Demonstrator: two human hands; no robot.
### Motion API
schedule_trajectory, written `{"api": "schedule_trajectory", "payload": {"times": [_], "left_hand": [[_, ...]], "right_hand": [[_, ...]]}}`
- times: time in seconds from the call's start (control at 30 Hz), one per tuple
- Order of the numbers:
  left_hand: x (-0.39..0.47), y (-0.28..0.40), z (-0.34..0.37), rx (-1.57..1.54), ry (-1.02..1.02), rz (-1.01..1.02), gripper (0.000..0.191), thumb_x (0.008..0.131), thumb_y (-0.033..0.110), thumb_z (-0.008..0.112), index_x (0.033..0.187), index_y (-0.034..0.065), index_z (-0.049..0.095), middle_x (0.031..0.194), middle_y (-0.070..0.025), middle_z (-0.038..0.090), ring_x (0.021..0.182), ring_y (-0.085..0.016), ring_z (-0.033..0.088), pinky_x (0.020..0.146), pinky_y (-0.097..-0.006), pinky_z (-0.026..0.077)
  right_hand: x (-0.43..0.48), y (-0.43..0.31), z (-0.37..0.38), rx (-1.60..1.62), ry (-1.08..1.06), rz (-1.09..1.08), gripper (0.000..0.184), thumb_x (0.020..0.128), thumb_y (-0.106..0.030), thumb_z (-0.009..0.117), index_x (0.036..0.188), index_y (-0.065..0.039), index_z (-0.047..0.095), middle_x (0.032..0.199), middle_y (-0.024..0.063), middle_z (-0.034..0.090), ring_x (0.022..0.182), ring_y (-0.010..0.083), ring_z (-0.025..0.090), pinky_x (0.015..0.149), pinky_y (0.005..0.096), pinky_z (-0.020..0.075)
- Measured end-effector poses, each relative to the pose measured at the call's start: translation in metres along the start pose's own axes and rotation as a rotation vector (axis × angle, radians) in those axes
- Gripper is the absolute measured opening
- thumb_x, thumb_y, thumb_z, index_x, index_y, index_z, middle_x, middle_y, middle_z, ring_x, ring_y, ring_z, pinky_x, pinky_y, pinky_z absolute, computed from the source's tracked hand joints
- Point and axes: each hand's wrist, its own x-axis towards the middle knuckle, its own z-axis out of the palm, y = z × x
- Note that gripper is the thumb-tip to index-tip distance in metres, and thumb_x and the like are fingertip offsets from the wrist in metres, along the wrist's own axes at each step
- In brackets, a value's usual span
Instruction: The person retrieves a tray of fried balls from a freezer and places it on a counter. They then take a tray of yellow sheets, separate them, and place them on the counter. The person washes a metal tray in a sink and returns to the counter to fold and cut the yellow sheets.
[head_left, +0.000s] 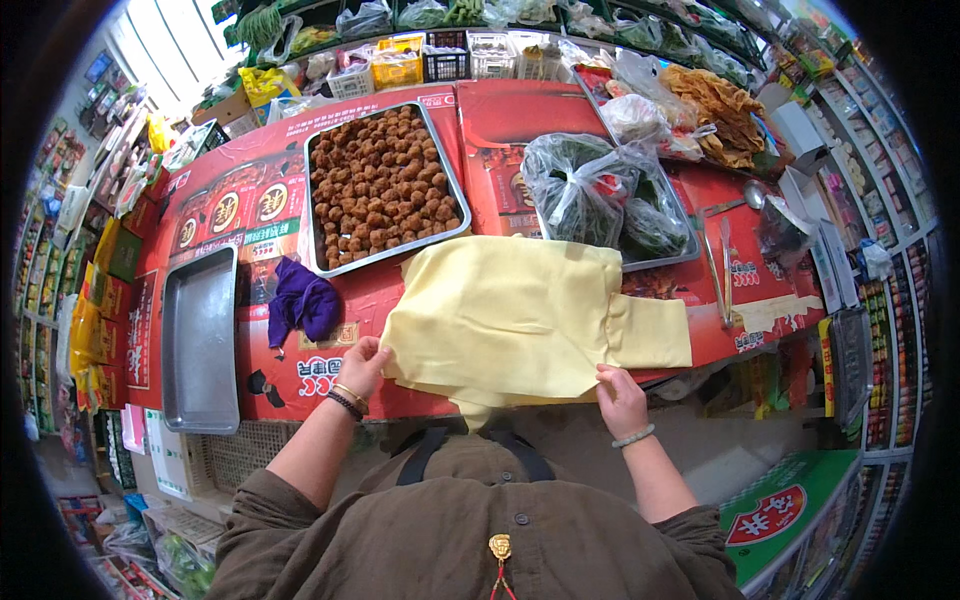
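Observation:
Pale yellow sheets (502, 315) that look like tofu skin lie in a layered, slightly wrinkled pile at the table's near edge. My left hand (363, 369) pinches the pile's left edge between thumb and fingers. At the near right corner, my right hand (621, 397) grips the edge in the same way. A narrower folded piece (649, 330) juts out to the right beneath the top sheet. One corner of the pile hangs over the table edge towards my body. How many layers each hand holds cannot be told.
A metal tray of brown fried balls (379, 187) stands behind the sheets. Left are a purple cloth (301, 304) and a bare metal tray (201, 337). Bagged dark greens (585, 187) rest on another tray to the right, near metal tongs (724, 270). Red printed covering (255, 157) spans the table.

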Motion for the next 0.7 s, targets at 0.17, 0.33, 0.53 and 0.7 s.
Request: {"api": "schedule_trajectory", "payload": {"times": [0.17, 0.33, 0.53, 0.7], "left_hand": [[-0.018, 0.051, 0.005, -0.389, -0.037, -0.096, 0.009, 0.085, 0.013, 0.054, 0.092, 0.0110, 0.049, 0.083, 0.0003, 0.056, 0.072, -0.012, 0.057, 0.065, -0.0280, 0.050], [-0.038, 0.079, 0.001, -0.477, -0.099, 0.049, 0.013, 0.085, 0.011, 0.052, 0.098, 0.0093, 0.047, 0.089, -0.0026, 0.057, 0.080, -0.015, 0.058, 0.068, -0.0318, 0.050], [-0.082, 0.054, -0.007, -0.414, -0.004, -0.134, 0.029, 0.081, 0.003, 0.055, 0.106, 0.0097, 0.041, 0.084, -0.0063, 0.059, 0.071, -0.016, 0.058, 0.062, -0.0286, 0.047], [-0.110, 0.049, -0.004, -0.453, 0.058, -0.253, 0.037, 0.080, 0.003, 0.057, 0.111, 0.0136, 0.040, 0.084, -0.0044, 0.059, 0.073, -0.015, 0.057, 0.061, -0.0275, 0.046]], "right_hand": [[0.024, -0.002, -0.005, -0.100, 0.127, -0.081, 0.028, 0.056, 0.009, 0.056, 0.080, -0.006, 0.056, 0.080, 0.0101, 0.058, 0.078, 0.0279, 0.057, 0.068, 0.0346, 0.0474], [0.035, -0.034, -0.037, -0.177, 0.261, -0.227, 0.029, 0.050, 0.010, 0.055, 0.073, -0.008, 0.056, 0.072, 0.0077, 0.054, 0.069, 0.0266, 0.054, 0.061, 0.0344, 0.0455], [-0.011, -0.030, -0.042, -0.223, 0.101, -0.221, 0.024, 0.050, 0.003, 0.058, 0.070, -0.011, 0.054, 0.070, 0.0049, 0.051, 0.065, 0.0239, 0.052, 0.056, 0.0338, 0.0439], [-0.035, -0.029, -0.044, -0.186, -0.012, -0.152, 0.022, 0.053, 0.002, 0.059, 0.070, -0.011, 0.055, 0.070, 0.0048, 0.054, 0.066, 0.0238, 0.053, 0.058, 0.0335, 0.0450]]}}
